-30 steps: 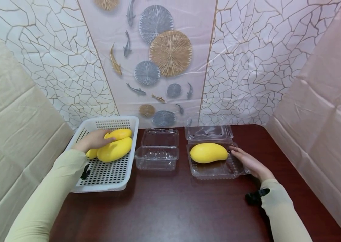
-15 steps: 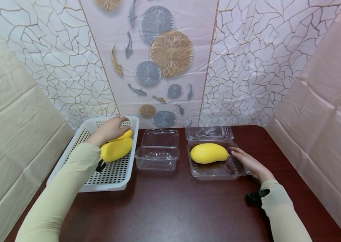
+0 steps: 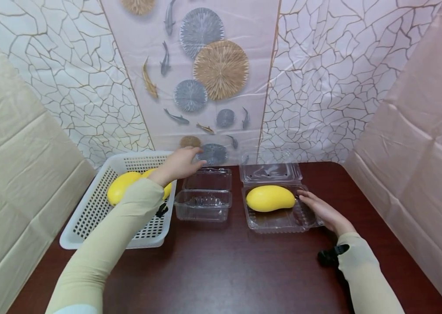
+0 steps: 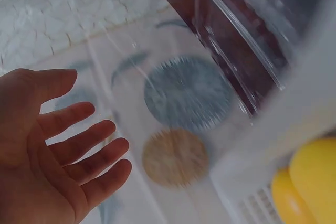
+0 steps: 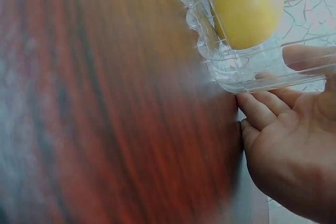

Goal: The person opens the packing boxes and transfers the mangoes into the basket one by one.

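Note:
My left hand (image 3: pixel 181 163) is raised just past the basket's right rim, above a small clear plastic clamshell box (image 3: pixel 203 205). In the left wrist view its fingers are spread and loosely bent, with nothing between them. My right hand (image 3: pixel 324 211) holds the right edge of a larger clear plastic clamshell box (image 3: pixel 272 226). The right wrist view has the thumb on one side of that edge and the fingers on the other. Inside this box lies one yellow mango (image 3: pixel 270 198); its lid stands open at the back.
A white perforated basket (image 3: pixel 68 240) at the left contains yellow mangoes (image 3: pixel 120 187), partly hidden behind my left forearm. Both boxes stand on the dark red-brown table (image 3: pixel 221 266), close to the patterned wall covering (image 3: pixel 221 69) at the back.
My left hand has lifted from the mangoes in the basket and moved right toward the small box, carrying nothing. My right hand and the mango in the larger box have stayed put.

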Demonstrator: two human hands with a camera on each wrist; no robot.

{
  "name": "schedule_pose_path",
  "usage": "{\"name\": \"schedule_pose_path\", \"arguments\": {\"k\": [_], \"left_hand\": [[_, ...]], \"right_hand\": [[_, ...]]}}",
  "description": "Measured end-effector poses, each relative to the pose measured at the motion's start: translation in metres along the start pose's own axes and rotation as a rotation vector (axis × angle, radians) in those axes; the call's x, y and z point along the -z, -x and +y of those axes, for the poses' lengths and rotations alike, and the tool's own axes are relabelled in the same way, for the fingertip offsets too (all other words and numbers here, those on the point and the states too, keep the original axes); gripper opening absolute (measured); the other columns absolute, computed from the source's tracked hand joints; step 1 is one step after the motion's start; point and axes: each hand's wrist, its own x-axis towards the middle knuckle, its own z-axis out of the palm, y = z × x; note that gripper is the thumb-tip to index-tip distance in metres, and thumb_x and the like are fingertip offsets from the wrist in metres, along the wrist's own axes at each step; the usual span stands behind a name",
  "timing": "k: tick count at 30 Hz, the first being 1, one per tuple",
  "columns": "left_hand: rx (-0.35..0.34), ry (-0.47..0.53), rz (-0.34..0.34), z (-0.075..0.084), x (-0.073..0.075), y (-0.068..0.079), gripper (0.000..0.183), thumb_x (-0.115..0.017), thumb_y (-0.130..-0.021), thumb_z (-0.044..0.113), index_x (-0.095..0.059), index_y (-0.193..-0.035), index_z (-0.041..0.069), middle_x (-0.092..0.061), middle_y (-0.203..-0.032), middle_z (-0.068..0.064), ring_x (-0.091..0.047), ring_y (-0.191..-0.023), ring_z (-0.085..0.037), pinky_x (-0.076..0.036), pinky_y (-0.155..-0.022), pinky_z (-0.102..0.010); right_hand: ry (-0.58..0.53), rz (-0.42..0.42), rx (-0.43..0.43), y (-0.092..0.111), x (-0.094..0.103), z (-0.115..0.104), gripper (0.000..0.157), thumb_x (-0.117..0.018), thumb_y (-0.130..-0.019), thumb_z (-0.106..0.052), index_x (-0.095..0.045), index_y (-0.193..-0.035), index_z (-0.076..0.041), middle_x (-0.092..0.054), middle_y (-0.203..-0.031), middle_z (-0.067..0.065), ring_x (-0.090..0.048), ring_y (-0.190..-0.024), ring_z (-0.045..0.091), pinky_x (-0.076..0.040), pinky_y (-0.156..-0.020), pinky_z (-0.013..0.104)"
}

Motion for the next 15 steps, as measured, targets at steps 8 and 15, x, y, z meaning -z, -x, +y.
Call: {"name": "schedule_pose_path", "arguments": {"k": [8,15], "left_hand": [[-0.069,-0.03,0.015,0.038,-0.016,-0.014,0.044,-0.056,-0.104,0.032,-0.057,-0.14,0.007,-0.059,-0.139,-0.012,-0.057,-0.125,-0.028,-0.045,-0.104,-0.044],[-0.127,-0.014,-0.028,0.061,-0.034,-0.022,0.044,-0.054,-0.105,0.033,-0.055,-0.142,0.01,-0.059,-0.14,-0.006,-0.059,-0.122,-0.023,-0.049,-0.099,-0.041]], "right_hand": [[0.0,0.004,-0.012,-0.001,0.0,0.0,0.068,-0.035,-0.109,-0.044,-0.01,-0.163,-0.01,0.002,-0.166,0.023,0.0,-0.15,0.048,-0.008,-0.113,0.071],[-0.004,0.007,-0.015,-0.002,-0.001,0.001,0.068,-0.035,-0.109,-0.044,-0.011,-0.163,-0.011,0.002,-0.166,0.024,0.0,-0.15,0.048,-0.007,-0.113,0.071]]}}
